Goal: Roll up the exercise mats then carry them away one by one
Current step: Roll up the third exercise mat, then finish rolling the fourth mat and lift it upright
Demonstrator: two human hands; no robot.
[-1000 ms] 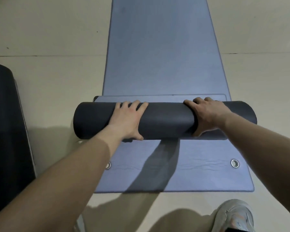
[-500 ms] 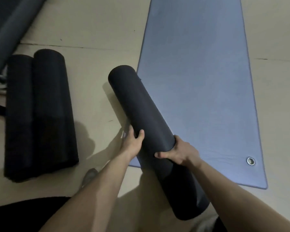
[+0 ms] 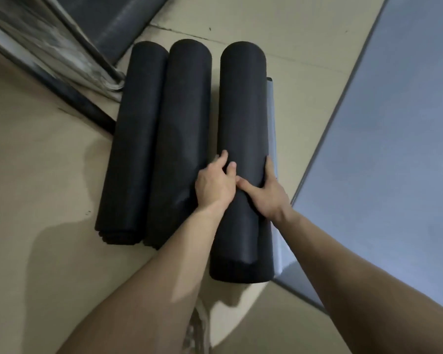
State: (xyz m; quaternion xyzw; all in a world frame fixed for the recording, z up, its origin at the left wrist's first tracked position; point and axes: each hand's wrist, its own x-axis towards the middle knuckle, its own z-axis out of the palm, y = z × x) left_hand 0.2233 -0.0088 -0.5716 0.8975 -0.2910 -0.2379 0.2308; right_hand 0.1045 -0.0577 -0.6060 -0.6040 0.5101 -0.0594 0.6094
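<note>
Fingers of the left hand were curled over the left flank of the rolled mat, thumb on top. Right hand gripped the opposite flank, with its fingers down the side and its thumb laid across the top, close to the left thumb. Both hands were on the roll's near half.

Surface: beige tiled floor, one joint line visible up top. Couldn't tell whether the gripped roll was resting on it or held just above; the underside was hidden.

Room: blurred shiny metal frame upper left, dark grey pad beyond it.

Counts:
- Rolled mats: three, all black, parallel, pointing away from the camera. Left roll and middle roll touched each other. The gripped one was just beside the middle roll, with a narrow gap at the far end.
- Flat mats: one, blue-grey flat mat, spread out on the right.
- Grey-blue strip: one, running along the gripped roll's right side.
- Hands: two, both bare.
- Shoe: one, blurred, bottom edge.
</note>
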